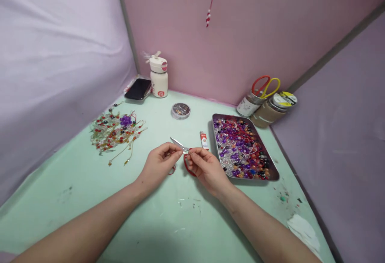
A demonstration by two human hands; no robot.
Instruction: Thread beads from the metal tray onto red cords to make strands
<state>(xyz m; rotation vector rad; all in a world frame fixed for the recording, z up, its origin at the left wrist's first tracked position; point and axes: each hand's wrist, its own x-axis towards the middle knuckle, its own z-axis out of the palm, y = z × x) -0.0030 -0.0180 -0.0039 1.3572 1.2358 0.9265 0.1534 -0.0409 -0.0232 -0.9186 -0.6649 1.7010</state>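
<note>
My left hand [164, 160] is closed in a pinch, thumb against fingertips, and a bit of thin red cord [172, 170] shows just under its fingers. Close beside it, my right hand [206, 166] is also pinched; whatever small thing lies between its fingertips is too fine to make out. A pair of scissors [178, 143] with red handles lies on the table behind and beneath the fingers, blades pointing up and left, partly hidden. Just beyond my right hand lies a red and white lighter [203, 139].
At right, a metal tray [272, 170] holds many mixed beads. Behind it stand a can [248, 106] with scissors and a brown-wrapped jar [267, 114]. Beaded strings [117, 132] lie left; a round clear case [181, 111], white bottle [159, 82] and phone [138, 89] sit farther back.
</note>
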